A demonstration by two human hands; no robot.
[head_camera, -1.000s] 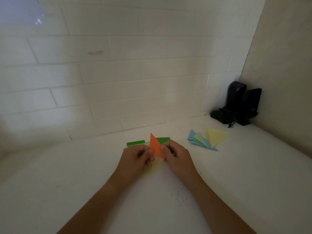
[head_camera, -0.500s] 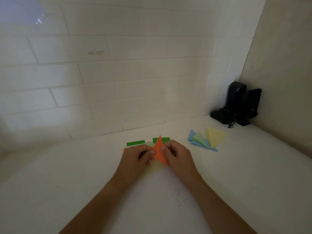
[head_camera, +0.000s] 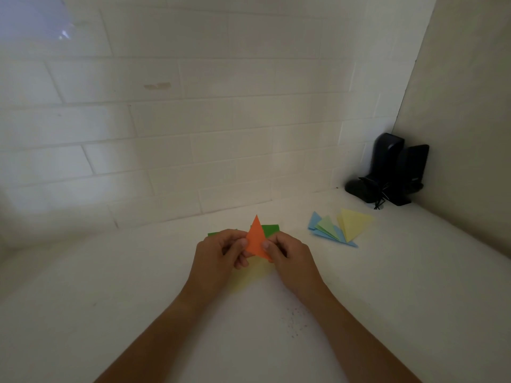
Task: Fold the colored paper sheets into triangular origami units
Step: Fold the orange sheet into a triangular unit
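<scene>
An orange paper triangle [head_camera: 255, 237] stands with its tip pointing up, just above the white table. My left hand [head_camera: 221, 254] pinches its left edge and my right hand [head_camera: 287, 254] pinches its right edge, thumbs on the front face. Behind my hands lies a green sheet [head_camera: 271, 230], partly hidden. A yellow sheet [head_camera: 249, 277] lies flat under my hands. To the right rests a pile of folded units [head_camera: 338, 228] in blue, green and yellow.
Two black speakers [head_camera: 387, 172] with a tied cable stand in the far right corner. A white tiled wall [head_camera: 193, 134] rises behind the table and a plain wall closes the right side. Small dark specks [head_camera: 294, 322] dot the table near my right forearm.
The orange triangle has been turned between my fingers: its tip leaned left, then right, and now points straight up. Both hands stayed in place.
</scene>
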